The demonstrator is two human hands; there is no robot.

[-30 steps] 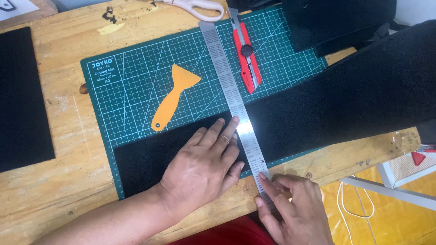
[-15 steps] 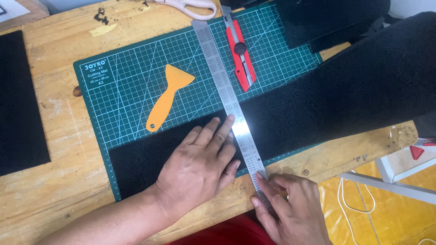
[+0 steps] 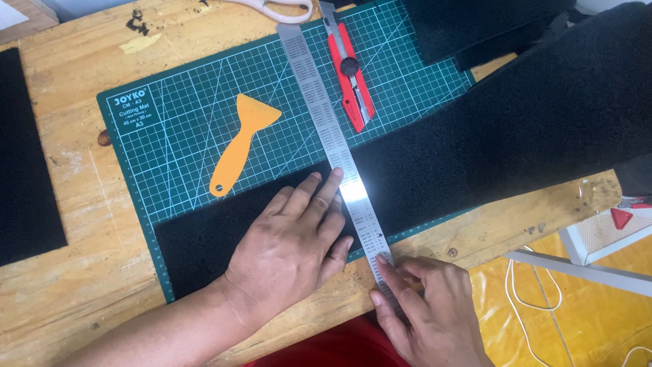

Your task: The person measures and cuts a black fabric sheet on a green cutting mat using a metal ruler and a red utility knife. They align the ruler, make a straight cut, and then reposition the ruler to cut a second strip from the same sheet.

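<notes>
A steel ruler (image 3: 331,136) lies across a long black foam strip (image 3: 475,136), running from the 12 o'clock edge of the green mat (image 3: 176,129) down to the near counter (image 3: 75,299) edge at about 6 o'clock. The strip itself stretches from the mat's 7 o'clock corner out past its 2 o'clock side and off the counter. The left hand (image 3: 292,251) lies flat on the strip just left of the ruler, fingers spread, with the longest fingertip touching the ruler's edge; it pins things down rather than closing on anything. The right hand (image 3: 424,309) sits at the ruler's near end, fingers bent over its tip and pressing it to the counter; whether the thumb is under the steel I cannot tell. As for progress, I judge the ruler lined up and held, while no cut shows in the foam along its edge, and the red knife (image 3: 350,71) lies untouched on the mat at 1 o'clock of the left hand, just right of the ruler. An orange scraper (image 3: 239,139) rests on the mat at 11 o'clock of that hand, well apart from the ruler. Scissors (image 3: 275,8) poke in at 12 o'clock, more black foam pieces (image 3: 27,156) lie at 9 o'clock and at 1 o'clock, and a yellow sheet (image 3: 564,319) with a white cable shows below the counter at 4 o'clock.
</notes>
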